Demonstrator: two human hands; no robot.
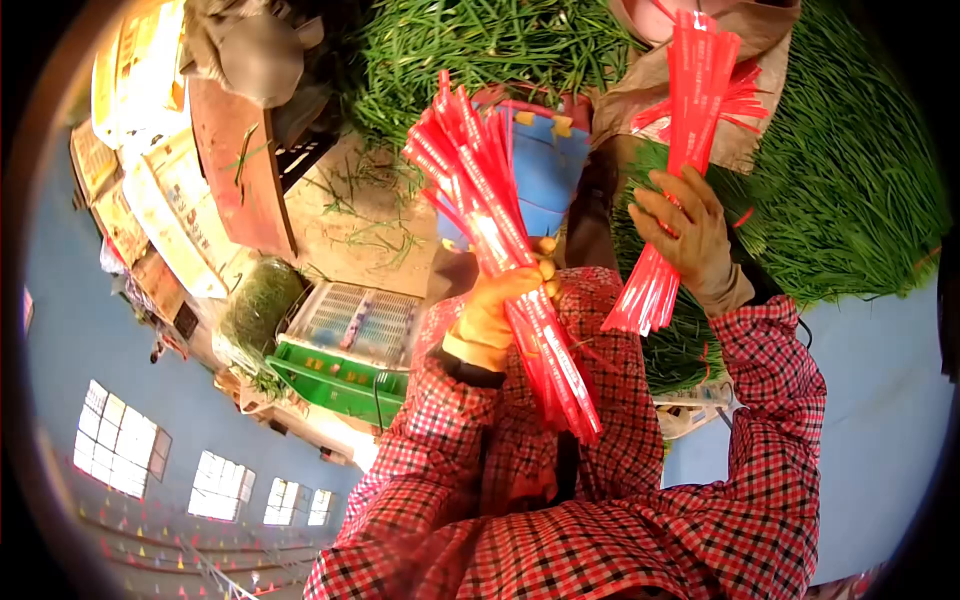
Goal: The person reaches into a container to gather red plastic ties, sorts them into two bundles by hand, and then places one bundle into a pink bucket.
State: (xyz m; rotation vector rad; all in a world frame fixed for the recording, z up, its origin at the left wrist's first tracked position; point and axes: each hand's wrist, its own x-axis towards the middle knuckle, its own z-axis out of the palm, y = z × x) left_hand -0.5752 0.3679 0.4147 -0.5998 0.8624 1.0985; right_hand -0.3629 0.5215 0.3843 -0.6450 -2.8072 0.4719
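Sitting low at the left, a green crate (335, 390) was made of hard plastic, and a pale tray (350, 320) full of little slots was right by it. What was in the crate was too hard to see. A bag of greens (262, 310) was next to them, round and puffy. White boxes (180, 200) were piled farther left. A brown sack (740, 150) was at the top right, with loose red strips (745, 100) over it

A big heap of long, thin green leaves (860, 150) lay at the right, and a messier heap (480, 50) lay at the top. A blue thing (550, 170) with yellow bits was just past the left hand (495, 310). The red strips in both hands were flat and shiny, with tiny white writing.

The left hand, in a yellow glove, held a fat bunch (470, 190) in front of the knees. Its fingers were curled tight around the middle, and the ends fanned out. The right hand (685, 225), in a tan glove, held a second bunch (700, 90) near the sack. Its fingers were bent over the strips, with small gaps between them, and the strips poked out above and below
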